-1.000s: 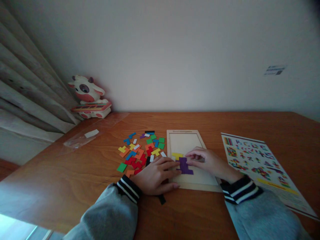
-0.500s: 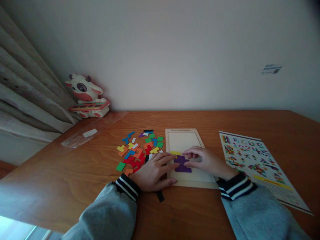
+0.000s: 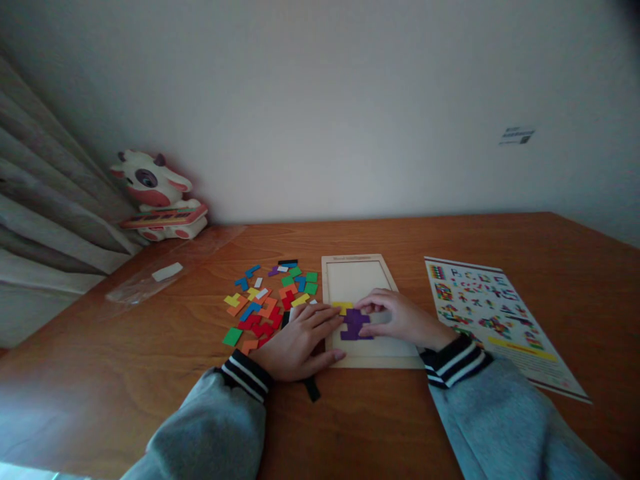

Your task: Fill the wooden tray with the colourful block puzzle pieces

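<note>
My right hand [image 3: 397,317] reaches over the shallow wooden puzzle tray [image 3: 370,360], its thumb and index finger pinched around the upper purple puzzle piece [image 3: 357,316]. Against that piece lies a second purple piece [image 3: 356,333], with a yellow piece [image 3: 343,307] just above them. My left hand [image 3: 307,340] rests across the tray's left edge, fingers stretched out and fingertips close to the purple pieces. A black piece [image 3: 311,389] sticks out under the left thumb side; part of it is hidden by the hand.
Several loose coloured pieces [image 3: 260,320] are spread left of the tray. At right lies a printed pattern sheet [image 3: 493,320], partly under my right sleeve. Farther left are a clear plastic bag [image 3: 140,287] and a cow toy with a keyboard [image 3: 157,193] by the wall.
The view has shifted slightly, so the scene sits farther left. The upper purple piece has moved a little against the lower one, with my right fingers still at it. My left hand stays in place.
</note>
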Available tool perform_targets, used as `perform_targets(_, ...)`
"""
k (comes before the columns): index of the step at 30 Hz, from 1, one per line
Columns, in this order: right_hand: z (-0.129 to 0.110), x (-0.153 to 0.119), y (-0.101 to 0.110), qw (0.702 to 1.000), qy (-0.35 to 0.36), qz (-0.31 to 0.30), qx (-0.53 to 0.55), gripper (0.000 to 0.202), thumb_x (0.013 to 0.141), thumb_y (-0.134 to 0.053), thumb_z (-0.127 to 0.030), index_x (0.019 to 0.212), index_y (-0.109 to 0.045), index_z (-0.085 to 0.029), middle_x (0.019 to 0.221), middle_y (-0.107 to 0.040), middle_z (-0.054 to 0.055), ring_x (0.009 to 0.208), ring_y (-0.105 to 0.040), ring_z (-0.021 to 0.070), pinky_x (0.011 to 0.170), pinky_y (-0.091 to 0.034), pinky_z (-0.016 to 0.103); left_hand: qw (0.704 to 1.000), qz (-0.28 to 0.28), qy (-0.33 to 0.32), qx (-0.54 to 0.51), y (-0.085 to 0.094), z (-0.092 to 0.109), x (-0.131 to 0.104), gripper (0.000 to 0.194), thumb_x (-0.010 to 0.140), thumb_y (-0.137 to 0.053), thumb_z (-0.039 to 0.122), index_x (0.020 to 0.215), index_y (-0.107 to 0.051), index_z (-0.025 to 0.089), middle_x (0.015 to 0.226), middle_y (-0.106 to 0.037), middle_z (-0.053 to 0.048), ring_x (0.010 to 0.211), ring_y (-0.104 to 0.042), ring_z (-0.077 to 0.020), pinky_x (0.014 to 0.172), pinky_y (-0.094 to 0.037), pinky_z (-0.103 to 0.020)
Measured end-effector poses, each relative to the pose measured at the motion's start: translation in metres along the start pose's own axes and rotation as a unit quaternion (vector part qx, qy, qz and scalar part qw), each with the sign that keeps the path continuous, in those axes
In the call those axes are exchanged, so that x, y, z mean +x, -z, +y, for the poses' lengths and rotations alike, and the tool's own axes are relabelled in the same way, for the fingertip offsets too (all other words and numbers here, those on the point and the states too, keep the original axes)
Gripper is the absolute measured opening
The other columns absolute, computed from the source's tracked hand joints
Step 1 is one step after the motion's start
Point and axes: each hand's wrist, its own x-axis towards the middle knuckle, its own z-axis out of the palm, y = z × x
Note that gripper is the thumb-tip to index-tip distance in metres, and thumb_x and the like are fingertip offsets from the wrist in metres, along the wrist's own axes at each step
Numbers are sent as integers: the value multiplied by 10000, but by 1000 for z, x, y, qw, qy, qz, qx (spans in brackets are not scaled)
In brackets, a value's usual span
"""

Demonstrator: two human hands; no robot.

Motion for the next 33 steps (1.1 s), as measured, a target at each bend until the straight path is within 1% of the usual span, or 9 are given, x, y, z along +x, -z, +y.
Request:
perform_targets(4,-2,1,1,1000,-6,-3,-1,484,724,-771,-561,1039,-724,-196,924,-680,62,847,-613,199,759,-499,327,1000,-13,2,11,2,1,1,538,971,-482,499,1438,-452,234,1467,-487,-102,1378,-391,-278,1178,-254,-517)
perform_targets(11,-4,0,2,1000,-14,-2,5,374,803,-730,-479,1051,-733,-199,917,-688,62,848,-621,197,777,-499,332,1000,-11,-6,15,1,1,0,518,971,-494,475,1430,-463,238,1453,-497,-103,1359,-407,-283,1158,-283,-513)
perform_targets(19,-4,0,1,1000,-25,-2,14,358,801,-714,-498,1030,-744,-225,929,-714,63,812,-624,195,749,-500,338,1000,11,-17,18,0,2,-2,480,968,-503,475,1386,-509,240,1402,-539,-103,1314,-450,-277,1134,-314,-494)
perform_targets(22,-3,-1,0,999,-37,6,31,378,816,-686,-518,1038,-738,-218,926,-711,65,810,-627,195,744,-507,338,998,42,1,46,2,-2,-3,436,971,-504,447,1353,-536,239,1368,-564,-96,1270,-486,-266,1086,-375,-470)
perform_targets(24,-4,-1,-1,998,-54,7,40,377,848,-642,-522,1039,-732,-209,937,-712,68,822,-635,198,752,-508,340,993,78,46,80,6,-9,-6,369,978,-499,398,1296,-578,226,1319,-595,-92,1204,-532,-249,1038,-427,-431)
perform_targets(26,-5,-2,-1,997,-68,8,39,371,883,-594,-518,1035,-728,-208,966,-717,72,847,-646,203,772,-507,345,974,121,132,140,12,-19,-11,300,980,-490,340,1215,-623,209,1250,-628,-91,1133,-572,-245,998,-458,-414)
perform_targets(29,-6,-1,-1,997,-72,11,37,358,911,-551,-504,1022,-727,-212,1003,-726,75,886,-657,212,807,-504,352,900,162,307,264,24,-37,-26,281,963,-468,260,1172,-640,183,1221,-634,-118,1089,-596,-291,943,-483,-456)
perform_targets(31,-7,-1,-1,997,-71,12,39,351,913,-544,-497,1005,-729,-212,1001,-731,77,892,-661,216,813,-505,353,842,139,415,315,32,-49,-38,305,940,-464,222,1192,-627,169,1252,-612,-148,1060,-613,-323,872,-511,-468)
perform_targets(33,-8,0,-1,997,-72,15,36,350,911,-541,-493,991,-728,-208,986,-734,79,879,-662,217,801,-508,352,817,89,475,314,40,-60,-50,293,956,-413,213,1109,-655,155,1201,-636,-156,1019,-642,-314,831,-528,-433)
